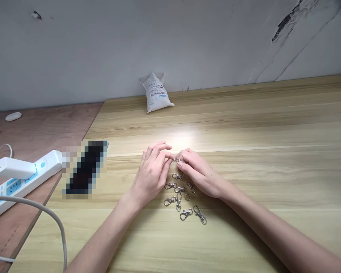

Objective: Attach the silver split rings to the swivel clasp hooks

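My left hand (155, 167) pinches one end of a small silver swivel clasp (177, 160) between thumb and forefinger, its other fingers loosely spread. From the other side my right hand (200, 170) grips the same clasp, its fingers curled and thumb pressed in. Part of the clasp is hidden by the fingertips, and a ring shape shows between them. Below the hands several loose swivel clasps (180, 189) lie scattered on the wooden table, with a small metal ring (187, 197) among them. The nearest ones are a clasp (186, 214) and another clasp (199, 215).
A white plastic package (157, 94) with a printed label stands near the wall. To the left lie a blurred-out phone-like dark object (86, 167), a white power strip (49, 165) with a plugged-in charger (15, 168), a grey cable (57, 218) and a white oval case (13, 116).
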`<state>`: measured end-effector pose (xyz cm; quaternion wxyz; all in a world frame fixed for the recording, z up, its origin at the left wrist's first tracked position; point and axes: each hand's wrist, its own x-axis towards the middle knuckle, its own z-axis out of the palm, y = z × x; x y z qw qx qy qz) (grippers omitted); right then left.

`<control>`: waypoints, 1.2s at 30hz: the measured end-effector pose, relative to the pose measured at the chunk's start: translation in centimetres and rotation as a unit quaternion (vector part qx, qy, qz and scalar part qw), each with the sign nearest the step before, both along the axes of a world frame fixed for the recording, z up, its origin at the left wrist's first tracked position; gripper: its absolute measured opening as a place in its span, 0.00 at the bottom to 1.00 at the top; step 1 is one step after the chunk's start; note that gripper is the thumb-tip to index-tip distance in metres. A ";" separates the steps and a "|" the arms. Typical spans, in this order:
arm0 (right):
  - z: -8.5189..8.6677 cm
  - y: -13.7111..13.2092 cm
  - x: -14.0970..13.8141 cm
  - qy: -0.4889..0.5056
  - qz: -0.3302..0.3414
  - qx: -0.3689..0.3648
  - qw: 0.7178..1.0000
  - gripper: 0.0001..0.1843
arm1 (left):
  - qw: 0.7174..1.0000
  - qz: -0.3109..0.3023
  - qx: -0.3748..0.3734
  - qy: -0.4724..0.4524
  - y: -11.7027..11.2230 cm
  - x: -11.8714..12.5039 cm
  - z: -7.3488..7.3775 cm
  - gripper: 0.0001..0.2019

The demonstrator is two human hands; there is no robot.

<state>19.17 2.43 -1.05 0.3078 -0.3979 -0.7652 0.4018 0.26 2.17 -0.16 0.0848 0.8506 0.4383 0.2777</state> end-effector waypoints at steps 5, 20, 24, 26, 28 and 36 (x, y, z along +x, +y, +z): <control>-0.2 -0.1 -0.3 -0.059 -0.030 0.089 0.994 0.15 | 0.999 0.021 -0.027 0.005 -0.2 0.3 -0.2 0.06; -0.5 0.5 0.2 -0.135 -0.021 0.219 0.966 0.11 | 0.997 0.074 -0.015 0.021 1.0 -2.1 0.2 0.06; -1.3 1.5 1.0 -0.126 -0.049 0.191 0.972 0.10 | 0.996 0.079 -0.035 0.002 0.8 -4.1 -0.3 0.05; -1.7 1.8 1.2 -0.117 -0.038 0.188 0.975 0.10 | 0.997 0.062 -0.043 -0.008 0.3 -5.0 -0.8 0.05; -1.9 1.9 1.3 -0.111 -0.029 0.187 0.976 0.10 | 0.997 0.055 -0.051 -0.018 -0.1 -5.6 -1.2 0.05; -0.6 0.6 0.4 -0.129 0.019 0.163 0.978 0.18 | 0.997 0.045 -0.065 -0.017 -1.2 -6.5 -1.9 0.08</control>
